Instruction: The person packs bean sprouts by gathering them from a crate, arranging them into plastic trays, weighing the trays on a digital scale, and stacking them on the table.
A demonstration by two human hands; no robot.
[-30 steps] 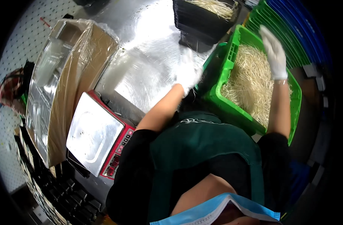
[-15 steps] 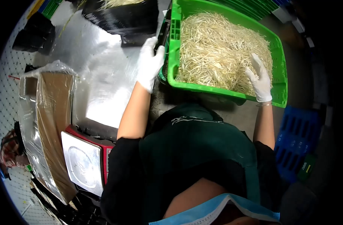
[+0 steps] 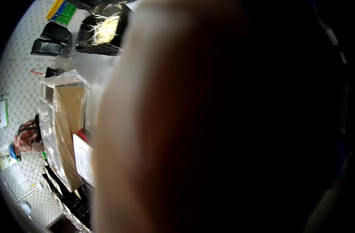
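Observation:
A blurred bare arm [image 3: 123,128] is right up against the lens and covers the middle of the view; the right side is dark. I cannot make out which arm it is. Neither my left hand nor my right hand shows, so their fingers and anything in them are hidden. Left of the arm, a black crate [image 3: 84,33] holds pale bean sprouts [image 3: 108,30]. Part of a white-topped scale [image 3: 83,158] with a red body shows beside the arm. The green crate of sprouts is hidden.
A plastic-wrapped cardboard box [image 3: 68,132] stands at the left. Black containers [image 3: 49,46] lie beyond it, on the metal table [image 3: 98,68]. A checked bag [image 3: 28,136] hangs by the patterned wall [image 3: 18,77].
The arm has come up across the lens, hiding the green crate and both gloved hands, which were open before. The view has turned, bringing more of the left wall and the black crate's sprouts into sight.

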